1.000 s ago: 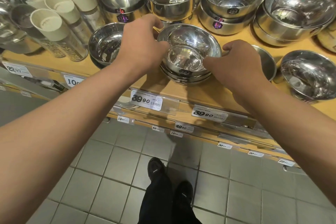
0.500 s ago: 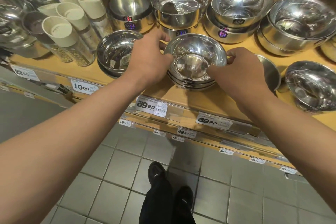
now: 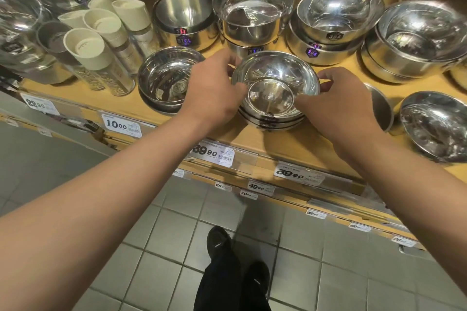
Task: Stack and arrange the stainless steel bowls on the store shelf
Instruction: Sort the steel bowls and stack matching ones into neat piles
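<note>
A stack of shallow stainless steel bowls [image 3: 275, 88] stands near the front of the wooden shelf [image 3: 298, 144]. My left hand [image 3: 214, 88] grips the left rim of the top bowl, fingers curled over its edge. On the bowl's right rim sits my right hand [image 3: 338, 106], its fingers pinching the edge. The top bowl sits nested in the ones beneath it, slightly tilted toward me. A second low stack of bowls [image 3: 164, 81] stands just left of my left hand.
Deeper steel bowls and pots [image 3: 252, 12] fill the back of the shelf. More bowls [image 3: 434, 124] lie at the right, one partly behind my right hand. Cream-lidded jars [image 3: 101, 43] stand at the left. Price tags line the shelf edge above a tiled floor.
The view has shifted slightly downward along the shelf. Both hands stay on the top bowl's rim, which has settled lower into the stack.
</note>
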A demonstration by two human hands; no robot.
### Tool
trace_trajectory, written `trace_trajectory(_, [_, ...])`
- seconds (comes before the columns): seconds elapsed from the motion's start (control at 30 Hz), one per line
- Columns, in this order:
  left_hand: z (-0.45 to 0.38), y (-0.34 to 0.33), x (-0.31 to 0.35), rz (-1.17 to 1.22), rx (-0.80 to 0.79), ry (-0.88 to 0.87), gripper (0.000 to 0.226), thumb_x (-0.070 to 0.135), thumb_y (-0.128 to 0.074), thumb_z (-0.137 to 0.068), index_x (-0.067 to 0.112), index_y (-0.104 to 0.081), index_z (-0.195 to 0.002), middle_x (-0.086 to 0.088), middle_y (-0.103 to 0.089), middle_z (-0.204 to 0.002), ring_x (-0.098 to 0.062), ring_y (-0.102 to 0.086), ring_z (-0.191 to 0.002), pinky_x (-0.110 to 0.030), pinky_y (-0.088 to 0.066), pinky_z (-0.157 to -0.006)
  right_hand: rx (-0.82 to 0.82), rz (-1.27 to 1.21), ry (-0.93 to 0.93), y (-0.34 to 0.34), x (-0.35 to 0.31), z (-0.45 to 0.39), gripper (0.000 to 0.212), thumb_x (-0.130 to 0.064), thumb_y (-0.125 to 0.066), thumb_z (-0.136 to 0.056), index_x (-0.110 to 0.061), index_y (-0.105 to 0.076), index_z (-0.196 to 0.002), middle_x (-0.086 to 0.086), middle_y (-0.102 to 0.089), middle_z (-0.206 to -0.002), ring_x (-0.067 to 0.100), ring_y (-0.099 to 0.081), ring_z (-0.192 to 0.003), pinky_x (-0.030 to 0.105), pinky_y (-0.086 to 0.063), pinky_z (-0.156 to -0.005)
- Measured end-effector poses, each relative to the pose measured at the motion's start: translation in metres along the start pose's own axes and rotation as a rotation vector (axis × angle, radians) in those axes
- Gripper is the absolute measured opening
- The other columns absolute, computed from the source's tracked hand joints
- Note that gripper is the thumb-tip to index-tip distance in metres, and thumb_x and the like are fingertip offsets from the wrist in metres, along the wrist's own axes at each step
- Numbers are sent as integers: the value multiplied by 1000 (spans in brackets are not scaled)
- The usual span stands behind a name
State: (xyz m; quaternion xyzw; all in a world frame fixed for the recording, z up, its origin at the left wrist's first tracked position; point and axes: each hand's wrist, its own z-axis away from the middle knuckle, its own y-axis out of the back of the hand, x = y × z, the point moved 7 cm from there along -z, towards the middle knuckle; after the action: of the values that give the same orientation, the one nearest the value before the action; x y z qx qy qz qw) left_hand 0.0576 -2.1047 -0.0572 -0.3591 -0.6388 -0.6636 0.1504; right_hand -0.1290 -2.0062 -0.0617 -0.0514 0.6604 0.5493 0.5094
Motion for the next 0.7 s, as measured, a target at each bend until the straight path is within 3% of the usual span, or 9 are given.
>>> trace_trajectory(0.13, [5, -3, 0, -27, -16, 18, 33, 12, -66, -90, 12, -64, -124, 4, -62, -101, -18, -59, -87, -22, -44, -84, -36, 6, -1, -4, 5, -3, 52, -27, -74, -77, -13, -61, -126, 8, -67, -114, 26, -63, -102, 35, -50, -77])
trace_trajectory(0.23, [5, -4, -1, -11, -22, 63, 41, 15, -66, -92, 11, -56, -132, 2, -61, -99, -20, -61, -93, -26, -47, -86, -59, 33, 17, -3, 4, -2, 49, -30, -71, -80, -16, -62, -127, 9, -66, -117, 27, -61, -107, 37, -52, -83])
trace_trajectory(0.3, [5, -5, -4, -10, -27, 99, 45, 19, -66, -93, 9, -54, -136, 3, -60, -99, -19, -60, -96, -25, -45, -85, -66, 65, 49, -2, 4, -2, 48, -29, -70, -83, -15, -62, -128, 8, -68, -112, 24, -61, -101, 29, -46, -70])
trace_trajectory(0.37, [7, -5, -5, -16, -34, 116, 39, 20, -66, -93, 10, -60, -130, 3, -63, -96, -19, -63, -97, -21, -43, -81, -66, 95, 89, -1, 2, -1, 39, -27, -69, -85, -13, -65, -122, 6, -70, -103, 21, -58, -92, 24, -37, -60])
trace_trajectory(0.6, [19, 9, 2, -9, -33, 129, 40, 26, -67, -94, 11, -63, -130, 6, -63, -96, -16, -62, -97, -23, -45, -87, -36, 120, 112, 9, 0, 7, 41, -26, -66, -90, -3, -60, -124, 3, -60, -93, 23, -52, -90, 30, -34, -72])
trace_trajectory(0.7, [36, 33, -3, 25, 0, 154, 26, 26, -68, -93, 18, -68, -118, 10, -66, -96, -13, -63, -92, -24, -46, -86, 10, 31, 162, 19, -11, 30, 32, -25, -65, -90, -16, -61, -121, -7, -58, -85, 8, -54, -77, 17, -32, -60])
